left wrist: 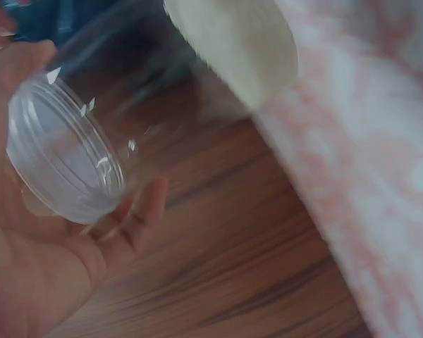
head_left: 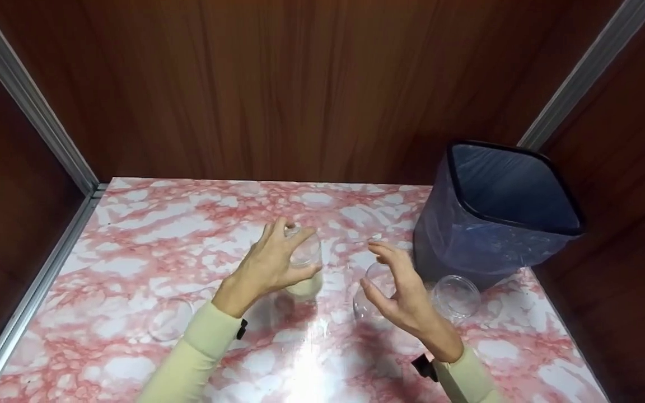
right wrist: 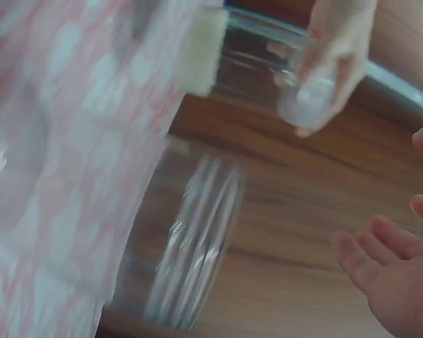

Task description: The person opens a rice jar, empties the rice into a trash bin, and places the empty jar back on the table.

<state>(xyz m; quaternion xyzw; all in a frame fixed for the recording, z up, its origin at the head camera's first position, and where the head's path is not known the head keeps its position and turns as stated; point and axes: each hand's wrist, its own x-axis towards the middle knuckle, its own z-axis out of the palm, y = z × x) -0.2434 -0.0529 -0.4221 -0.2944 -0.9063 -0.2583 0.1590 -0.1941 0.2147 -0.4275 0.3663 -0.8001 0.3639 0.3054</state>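
My left hand (head_left: 263, 263) grips the top of a clear screw-top jar (head_left: 314, 254) from above, thumb and fingers spread round its rim. Pale, cream-coloured contents (left wrist: 243, 49) fill the jar's bottom; what they are I cannot tell. In the left wrist view a clear threaded rim (left wrist: 70, 155) lies against my palm. To the right, my right hand (head_left: 403, 296) hovers beside a second clear jar (head_left: 363, 308), fingers loosely bent and holding nothing. That jar's threaded neck (right wrist: 194, 246) shows in the right wrist view, apart from the fingertips.
A dark bin (head_left: 462, 215) with a bluish liner stands at the back right. In front of it lies a clear round lid or shallow container (head_left: 457, 296). Another faint clear disc (head_left: 171, 320) lies at the left. Wooden panels (head_left: 300, 89) enclose the marbled table (head_left: 149, 224).
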